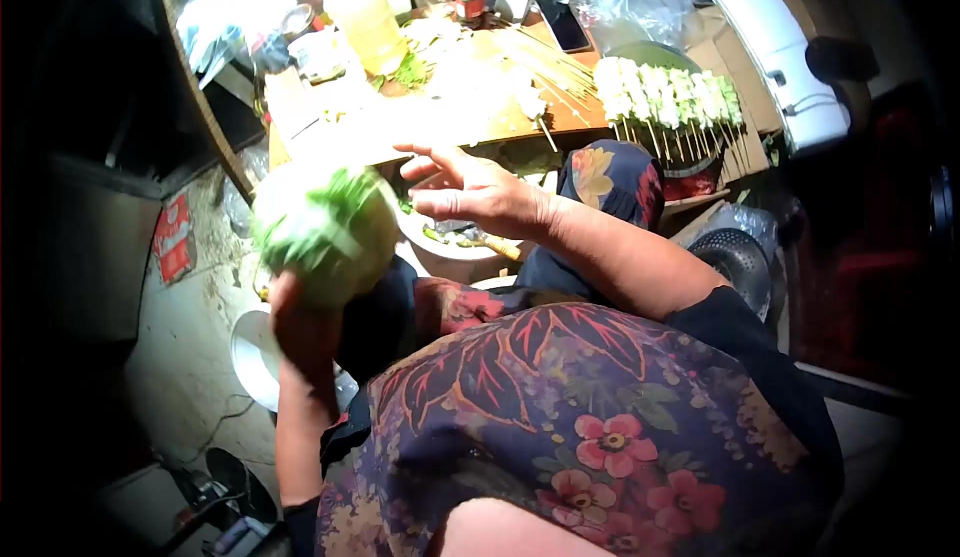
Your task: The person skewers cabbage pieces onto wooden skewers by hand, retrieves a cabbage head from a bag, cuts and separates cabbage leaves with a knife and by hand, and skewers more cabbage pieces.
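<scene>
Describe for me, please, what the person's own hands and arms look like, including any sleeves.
The left hand and right hand show no gloves. The forearms are bare too; the plain, dark right sleeve ends near the elbow. The garment on the body is dark purple, printed with pinkish-red flowers and orange-edged leaves.

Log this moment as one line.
left hand: holds leafy green head | right hand: open, empty | loaded skewers: right of bare skewers
</scene>
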`<action>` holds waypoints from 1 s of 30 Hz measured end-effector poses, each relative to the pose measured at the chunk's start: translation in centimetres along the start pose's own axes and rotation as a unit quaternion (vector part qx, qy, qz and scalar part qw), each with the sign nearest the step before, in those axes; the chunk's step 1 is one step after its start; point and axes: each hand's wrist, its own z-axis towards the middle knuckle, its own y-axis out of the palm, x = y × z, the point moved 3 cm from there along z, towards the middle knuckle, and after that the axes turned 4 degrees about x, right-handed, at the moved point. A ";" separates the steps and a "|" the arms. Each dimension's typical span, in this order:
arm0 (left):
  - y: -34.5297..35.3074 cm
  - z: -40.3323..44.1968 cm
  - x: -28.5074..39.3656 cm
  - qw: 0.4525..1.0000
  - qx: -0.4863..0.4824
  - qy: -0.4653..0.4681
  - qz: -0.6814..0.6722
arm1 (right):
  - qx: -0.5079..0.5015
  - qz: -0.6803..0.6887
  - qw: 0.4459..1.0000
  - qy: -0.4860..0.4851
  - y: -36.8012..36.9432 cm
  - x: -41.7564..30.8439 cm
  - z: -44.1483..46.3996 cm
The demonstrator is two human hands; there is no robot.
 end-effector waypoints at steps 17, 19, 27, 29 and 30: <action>1.1 16.9 -12.5 0.915 0.172 -0.327 0.160 | 0.207 -0.010 0.978 0.018 -10.8 9.8 11.2; -0.3 18.5 -13.0 0.907 0.190 -0.338 0.163 | 0.227 0.026 0.971 0.075 -10.9 9.1 11.8; -1.9 21.8 -11.4 0.797 0.186 -0.356 0.452 | 0.232 -0.015 0.972 0.037 -14.9 12.8 16.2; -0.6 23.1 -10.4 0.867 0.062 -0.206 0.450 | 0.236 -0.022 0.971 0.038 -15.6 13.6 16.0; -0.4 23.7 -10.1 0.868 0.058 -0.208 0.448 | 0.273 -0.037 0.959 0.060 -16.2 13.7 15.2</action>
